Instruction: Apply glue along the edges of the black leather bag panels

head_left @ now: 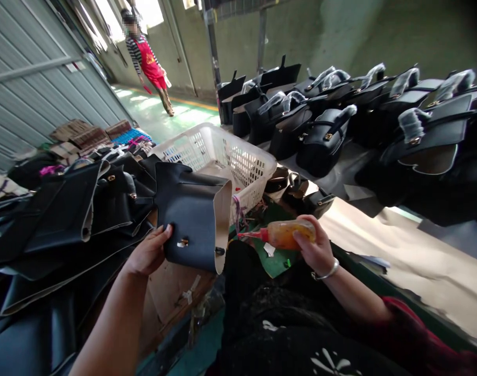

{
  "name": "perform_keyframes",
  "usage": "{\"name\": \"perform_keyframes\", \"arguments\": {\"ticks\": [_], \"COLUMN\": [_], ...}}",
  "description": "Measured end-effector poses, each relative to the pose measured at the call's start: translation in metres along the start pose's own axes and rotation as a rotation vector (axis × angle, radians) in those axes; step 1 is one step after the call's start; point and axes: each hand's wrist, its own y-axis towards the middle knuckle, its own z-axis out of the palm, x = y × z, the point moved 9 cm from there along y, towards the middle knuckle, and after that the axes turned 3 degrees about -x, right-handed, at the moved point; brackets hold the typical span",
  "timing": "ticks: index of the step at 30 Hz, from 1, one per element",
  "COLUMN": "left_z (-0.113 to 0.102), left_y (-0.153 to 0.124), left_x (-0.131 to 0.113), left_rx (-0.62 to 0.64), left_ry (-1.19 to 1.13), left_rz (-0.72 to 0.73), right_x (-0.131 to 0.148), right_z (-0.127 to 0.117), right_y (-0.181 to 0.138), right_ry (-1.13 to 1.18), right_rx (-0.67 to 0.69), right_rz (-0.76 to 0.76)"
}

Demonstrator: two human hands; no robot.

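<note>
My left hand [150, 251] is closed on the edge of a black leather bag body [191, 216], thumb on its front face beside a small metal clasp. The bag body is tilted, with its pale inner lining showing at the open side toward the right. In my right hand [316, 245] is a squeeze bottle [288, 233] holding orange-yellow liquid. Its red cap and thin nozzle point left at the bag's open side, a small gap apart from it. Fingers wrap round the bottle's rear half.
A white plastic basket [246, 162] stands just beyond the bag body. Stacked black bag pieces [61, 209] lie at the left. Rows of black handbags [324, 136] with wrapped handles stand at the right, near brown paper [403, 250]. A person in a red apron [148, 57] is farther back.
</note>
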Motion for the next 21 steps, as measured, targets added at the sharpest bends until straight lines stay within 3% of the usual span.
{"name": "perform_keyframes", "arguments": {"ticks": [3,8,14,21], "left_z": [0.004,0.004,0.000,0.001], "left_y": [0.006,0.006,0.007,0.009], "left_x": [0.001,0.002,0.003,0.003], "left_rx": [0.014,0.034,0.028,0.033], "left_ry": [-0.002,-0.015,-0.004,0.003], "left_rz": [-0.065,-0.123,-0.106,-0.115], "right_x": [0.016,0.026,0.022,0.005], "right_z": [0.004,0.019,0.035,0.045], "right_y": [0.013,0.036,0.047,0.046], "right_ry": [-0.118,-0.224,-0.309,-0.321], "right_rx": [-0.077,-0.060,0.019,0.073], "right_rz": [-0.083,-0.183,-0.252,-0.214]}}
